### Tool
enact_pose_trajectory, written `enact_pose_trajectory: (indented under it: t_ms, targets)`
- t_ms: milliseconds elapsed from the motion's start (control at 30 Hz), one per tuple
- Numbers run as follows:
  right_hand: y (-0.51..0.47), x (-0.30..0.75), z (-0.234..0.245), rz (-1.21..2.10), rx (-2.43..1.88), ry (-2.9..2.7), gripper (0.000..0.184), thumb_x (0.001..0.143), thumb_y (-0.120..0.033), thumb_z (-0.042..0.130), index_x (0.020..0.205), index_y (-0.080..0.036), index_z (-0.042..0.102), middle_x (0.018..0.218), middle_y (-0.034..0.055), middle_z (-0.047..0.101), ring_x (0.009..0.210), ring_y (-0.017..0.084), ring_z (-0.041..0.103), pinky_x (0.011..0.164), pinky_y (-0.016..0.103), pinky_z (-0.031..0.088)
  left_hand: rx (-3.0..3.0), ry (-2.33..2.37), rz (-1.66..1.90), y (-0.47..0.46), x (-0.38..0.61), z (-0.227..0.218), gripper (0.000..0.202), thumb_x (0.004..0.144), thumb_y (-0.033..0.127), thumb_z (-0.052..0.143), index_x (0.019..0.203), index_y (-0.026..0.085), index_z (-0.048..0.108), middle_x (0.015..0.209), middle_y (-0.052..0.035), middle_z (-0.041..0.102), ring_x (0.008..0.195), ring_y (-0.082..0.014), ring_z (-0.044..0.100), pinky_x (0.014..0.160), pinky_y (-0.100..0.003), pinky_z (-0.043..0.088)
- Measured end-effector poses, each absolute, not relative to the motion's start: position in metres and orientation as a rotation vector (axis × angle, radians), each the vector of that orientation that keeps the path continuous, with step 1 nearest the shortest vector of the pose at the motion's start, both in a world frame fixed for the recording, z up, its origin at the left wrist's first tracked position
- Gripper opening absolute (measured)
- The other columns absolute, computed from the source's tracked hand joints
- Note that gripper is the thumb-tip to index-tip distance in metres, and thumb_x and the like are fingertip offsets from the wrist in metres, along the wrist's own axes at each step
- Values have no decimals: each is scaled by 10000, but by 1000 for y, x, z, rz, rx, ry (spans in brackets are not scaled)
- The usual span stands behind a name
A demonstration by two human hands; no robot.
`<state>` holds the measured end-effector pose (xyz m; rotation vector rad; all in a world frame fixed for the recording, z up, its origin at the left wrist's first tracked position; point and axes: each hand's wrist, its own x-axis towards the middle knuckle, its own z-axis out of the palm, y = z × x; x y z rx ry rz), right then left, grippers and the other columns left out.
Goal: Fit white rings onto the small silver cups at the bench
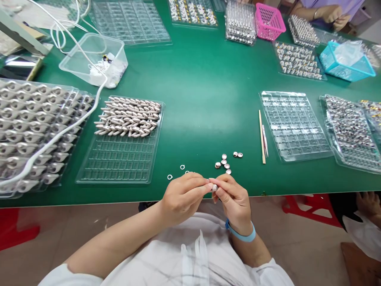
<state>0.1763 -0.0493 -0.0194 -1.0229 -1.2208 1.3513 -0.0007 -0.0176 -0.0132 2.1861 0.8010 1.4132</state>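
Note:
My left hand (187,195) and my right hand (233,198) meet at the table's front edge. Both pinch one small silvery round part (214,187) between their fingertips; the fingers cover much of it. Just beyond my right hand lie several small round metal caps (224,162), some showing a hollow side. Near my left hand are thin white rings (182,167), a few partly hidden behind the fingers. A blue wristband (245,235) circles my right wrist.
At left stand a half-filled tray of metal parts (127,119) and stacked trays (32,131), crossed by a white cable (80,121). Right are a wooden stick (261,137), tweezers (264,141) and a clear tray (296,125). A co-worker's hands (335,16) show far right.

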Motion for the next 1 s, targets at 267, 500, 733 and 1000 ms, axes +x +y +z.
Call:
enact_pose_trajectory:
  t_ms: [267, 500, 733, 1000]
  targets:
    - [-49, 178, -15, 1325, -1058, -1282, 307, 948, -165, 564, 1186, -297, 706, 942, 35, 592, 665, 105, 600, 562, 256, 521, 2141, 847, 1371, -17, 0, -10, 241, 883, 15, 574, 1067, 153, 645, 885, -76, 732, 794, -156, 659, 706, -294, 564]
    - [-47, 183, -8, 1140, -1110, -1617, 432, 953, -156, 542, 1357, -307, 570, 1023, 44, 602, 864, 147, 605, 723, 278, 529, 1977, 959, 1344, -17, 4, -8, 195, 853, 37, 660, 998, 165, 638, 820, -30, 730, 730, -125, 646, 677, -240, 535]
    - [-46, 180, -6, 1072, -1122, -1658, 435, 956, -155, 530, 1365, -299, 560, 998, 39, 603, 880, 147, 588, 757, 281, 513, 1889, 1023, 1304, -19, 5, -7, 172, 840, 64, 695, 974, 164, 652, 796, -23, 723, 698, -112, 650, 653, -218, 524]
    - [-45, 178, -1, 1030, -1173, -1664, 381, 955, -156, 534, 1311, -268, 612, 969, 51, 629, 862, 159, 606, 732, 293, 512, 2113, 931, 1402, -19, 3, -13, 284, 847, 14, 644, 1096, 150, 629, 883, -74, 732, 778, -149, 662, 691, -272, 539]
